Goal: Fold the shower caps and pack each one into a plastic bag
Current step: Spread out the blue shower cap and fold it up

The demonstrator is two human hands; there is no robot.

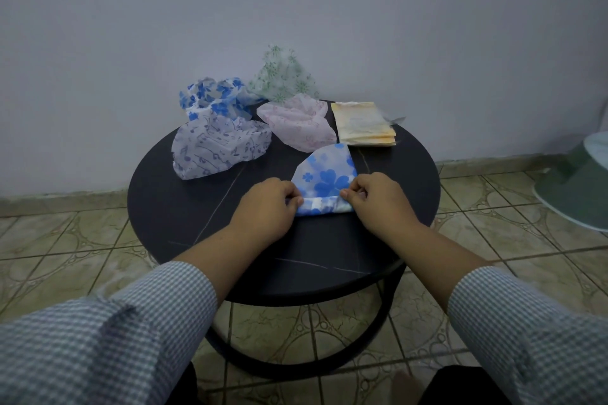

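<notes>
We saw the blue clover shower cap (324,174) lying flat near the middle of the round black table (184,207), its near edge rolled up. The left hand (266,205) pinched the roll's left end, the right hand (375,202) its right end. Four loose caps lay farther back, and a stack of plastic bags (363,123) far right.

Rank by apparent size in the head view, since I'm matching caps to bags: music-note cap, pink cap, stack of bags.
1. music-note cap
2. pink cap, only slightly smaller, so unsure
3. stack of bags
</notes>
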